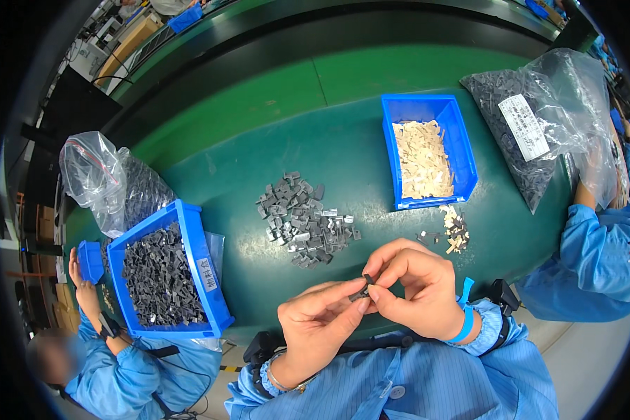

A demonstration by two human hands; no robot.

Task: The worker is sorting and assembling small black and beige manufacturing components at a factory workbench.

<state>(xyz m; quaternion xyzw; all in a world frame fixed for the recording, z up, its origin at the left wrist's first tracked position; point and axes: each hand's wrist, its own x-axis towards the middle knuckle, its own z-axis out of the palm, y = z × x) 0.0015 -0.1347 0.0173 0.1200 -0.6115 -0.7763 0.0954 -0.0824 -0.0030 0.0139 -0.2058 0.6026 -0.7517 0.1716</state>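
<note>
your left hand (pixel 320 323) and right hand (pixel 414 288) meet low in the centre of the frame, above the near edge of the green counter (pixel 259 266), both pinching one small dark part (pixel 365 287) between fingertips; the grip of each hand is closed on that piece, the left from below, the right thumb and forefinger from above. it looks like a fitting step, so keep the piece square between the pads, press straight rather than at a slant, and hold your wrists close so the part does not twist or spring out of the pinch. just above your hands, in the middle of the frame, lies a loose pile of grey parts (pixel 304 220) on the counter, within easy reach. to the upper right of centre a blue bin (pixel 467 150) holds pale, cream-coloured pieces (pixel 421 159), and a small scatter of mixed pale and dark pieces (pixel 453 229) sits just below it. at lower left a second blue bin (pixel 213 280) is full of dark parts (pixel 159 274), with a clear plastic bag (pixel 98 175) behind it. at upper right another clear bag of dark parts (pixel 532 119) carries a white label. a person in a blue smock (pixel 154 371) works at the lower left corner, holding a small blue container (pixel 91 261), and another blue sleeve (pixel 595 245) enters from the right edge.
</note>
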